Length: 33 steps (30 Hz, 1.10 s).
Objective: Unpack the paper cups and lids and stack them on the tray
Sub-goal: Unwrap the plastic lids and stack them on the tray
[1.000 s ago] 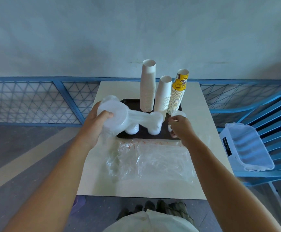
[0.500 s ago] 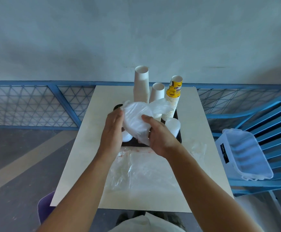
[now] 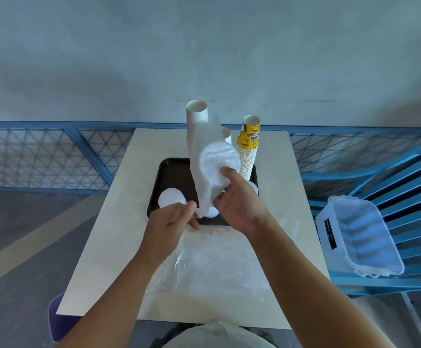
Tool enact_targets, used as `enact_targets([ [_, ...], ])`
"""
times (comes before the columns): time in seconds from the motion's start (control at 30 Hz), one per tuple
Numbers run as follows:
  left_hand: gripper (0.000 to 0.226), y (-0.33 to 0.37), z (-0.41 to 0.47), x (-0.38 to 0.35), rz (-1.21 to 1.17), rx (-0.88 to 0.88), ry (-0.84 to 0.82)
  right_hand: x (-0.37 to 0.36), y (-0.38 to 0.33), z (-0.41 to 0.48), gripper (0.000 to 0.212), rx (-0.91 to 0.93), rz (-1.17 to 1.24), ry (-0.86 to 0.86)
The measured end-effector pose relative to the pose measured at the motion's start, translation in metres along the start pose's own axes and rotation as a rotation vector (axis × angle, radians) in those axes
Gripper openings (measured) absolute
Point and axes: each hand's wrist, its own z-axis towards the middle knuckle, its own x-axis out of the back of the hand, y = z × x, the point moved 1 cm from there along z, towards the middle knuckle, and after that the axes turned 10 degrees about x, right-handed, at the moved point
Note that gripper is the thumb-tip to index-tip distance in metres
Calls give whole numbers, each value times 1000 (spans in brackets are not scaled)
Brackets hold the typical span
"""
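— Since that film looks thin and slick, where should one grip the sleeve (image 3: 204,183) of lids (image 3: 217,156)?
— By the stiffer lid rims, I'd say; it's light. Above the tray (image 3: 169,169), the left hand (image 3: 171,222) pinches its lower end, and the right hand (image 3: 239,204) curls round it, thumb on the lids.

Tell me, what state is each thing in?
Black plastic tray: lying flat.
Clear plastic sleeve of white lids: lifted, tilted over the tray.
Right hand: grips the sleeve.
Left hand: pinches its lower end.
Tall white paper cup stack: upright.
Yellow printed paper cup stack: upright on tray.
Clear plastic bag: flat, empty.
Clear plastic bin: looks empty.
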Motion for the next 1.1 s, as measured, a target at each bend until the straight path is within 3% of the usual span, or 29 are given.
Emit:
enact_targets([
  [0.1,52,7,11,-4,-411,334,125,8,-1,0,51,26,-197,-94],
  [0.17,73,20,22,-11,-649,407,-50,9,0,0,63,21,-391,-129],
  [0.2,71,27,24,-15,-703,399,-129,10,1,-1,67,17,-486,-155],
  [0.27,52,42,25,-24,-705,352,-162,13,1,-3,72,33,-598,-181],
  [0.37,37,45,29,-29,-720,358,-45,20,-3,-4,80,95,-543,-106],
  [0.4,37,43,30,-31,-739,374,-35,22,-5,-5,72,146,-553,-57],
  [0.53,28,42,33,-41,-715,378,-10,22,-8,-8,9,416,-766,65],
  [0.57,29,41,35,-44,-711,381,15,21,-6,-10,8,423,-793,88],
  [0.63,41,42,37,-47,-728,399,69,22,1,-15,15,383,-849,58],
  [0.7,56,46,39,-47,-718,402,109,27,10,-24,17,325,-916,-95],
  [0.8,48,44,41,-45,-595,335,63,42,12,-28,8,160,-972,-351],
  [0.87,42,41,42,-43,-509,301,-35,55,-4,-16,13,109,-958,-274],
  [0.97,55,41,44,-41,-409,274,-153,62,-33,2,37,-20,-580,-67],
  [1.1,57,47,46,-45,-345,228,-262,44,-38,7,41,-84,-563,-180],
])
